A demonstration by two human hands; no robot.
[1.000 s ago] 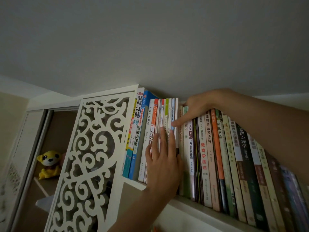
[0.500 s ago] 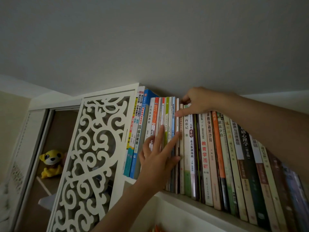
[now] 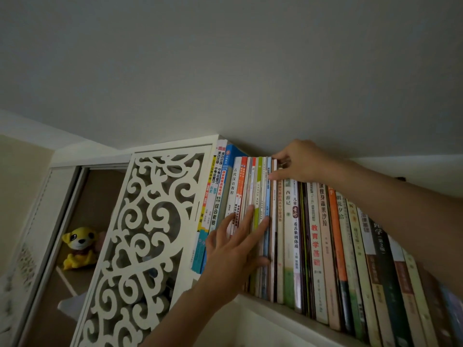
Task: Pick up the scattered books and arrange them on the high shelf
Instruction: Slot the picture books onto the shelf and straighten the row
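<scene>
Center frame, high shelf (image 3: 253, 300): left hand (image 3: 234, 249) presses flat, fingers straight, on a batch of thin books (image 3: 258, 196); right hand (image 3: 298, 161) pinches the top of 1 slim spine. Vols. look light, floppy, slick; probably best gripped top & bottom w/ 2 hands.

Dim grey ceiling (image 3: 225, 58), white fretwork panel (image 3: 140, 234) (scrolled cutouts), brown alcove (image 3: 75, 291)

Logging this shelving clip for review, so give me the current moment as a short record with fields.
setting: high shelf just under the ceiling
books: row of books standing on it, spines outward
left hand: fingers flat against thin spines
right hand: at the top edges of the thin books, fingers curled
beside: white carved panel, yellow plush toy
</scene>
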